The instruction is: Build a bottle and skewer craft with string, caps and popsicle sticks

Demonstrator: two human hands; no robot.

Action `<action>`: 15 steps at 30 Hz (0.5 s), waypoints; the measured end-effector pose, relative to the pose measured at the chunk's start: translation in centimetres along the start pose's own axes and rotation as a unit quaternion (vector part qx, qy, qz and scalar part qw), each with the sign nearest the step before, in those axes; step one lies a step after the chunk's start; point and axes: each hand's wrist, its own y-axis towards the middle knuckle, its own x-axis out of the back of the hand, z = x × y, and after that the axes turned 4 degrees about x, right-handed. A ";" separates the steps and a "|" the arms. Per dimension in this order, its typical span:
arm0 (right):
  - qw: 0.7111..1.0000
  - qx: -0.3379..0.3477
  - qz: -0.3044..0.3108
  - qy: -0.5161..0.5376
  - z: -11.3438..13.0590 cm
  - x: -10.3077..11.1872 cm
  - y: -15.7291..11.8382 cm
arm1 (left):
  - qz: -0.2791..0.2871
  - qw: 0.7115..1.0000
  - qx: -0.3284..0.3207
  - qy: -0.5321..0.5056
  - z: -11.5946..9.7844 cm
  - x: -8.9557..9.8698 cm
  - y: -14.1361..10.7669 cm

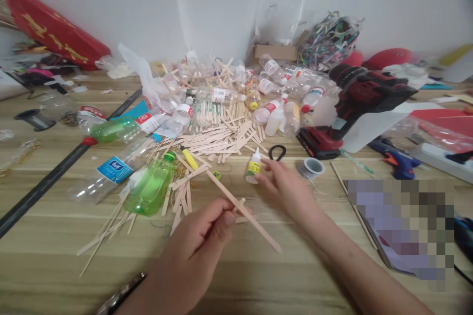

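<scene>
Between thumb and fingers, my left hand (pixel 207 241) pinches a pair of crossed wooden sticks (pixel 244 209), the long one slanting down to the right. My right hand (pixel 284 184) is open, with its fingers apart beside a small glue bottle (pixel 254 166) that has a yellow-green label and white cap. The fingertips are at the bottle's right side; whether they touch it I cannot tell. Loose wooden sticks (pixel 221 141) lie in a pile behind, and more sticks (pixel 182 199) are to the left of the glue.
A green bottle (pixel 151 184), a clear bottle (pixel 111 170) and a dark rod (pixel 44 182) lie left. At right are a wire spool (pixel 311 169), a red-black drill (pixel 354 108), a blue glue gun (pixel 397 160) and a partly pixelated flat device (pixel 388 256). Plastic bottles (pixel 269 108) crowd the back.
</scene>
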 end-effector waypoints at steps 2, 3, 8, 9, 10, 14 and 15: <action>0.999 -0.019 0.008 -0.028 0.2 -1.0 0.7 | -0.017 0.998 -0.032 0.050 -0.1 0.0 -0.3; 0.999 -0.027 0.010 -0.038 0.5 -1.3 0.9 | -0.027 0.995 -0.051 0.079 -0.1 0.0 -0.4; 0.998 -0.051 -0.001 -0.020 0.9 -1.9 1.4 | -0.089 0.964 -0.151 0.201 0.9 0.5 0.1; 0.998 -0.056 -0.007 -0.001 0.7 -1.7 1.4 | -0.096 0.958 -0.163 0.213 1.0 0.6 0.3; 0.998 -0.062 -0.016 0.021 0.4 -1.5 1.4 | -0.099 0.956 -0.168 0.217 1.1 0.8 0.4; 0.983 -0.089 -0.064 0.146 -1.1 0.2 1.3 | -0.030 0.988 -0.091 0.117 0.8 1.0 0.6; 0.975 -0.094 -0.072 0.190 -1.4 0.6 1.3 | 0.009 0.997 -0.059 0.058 0.6 0.9 0.6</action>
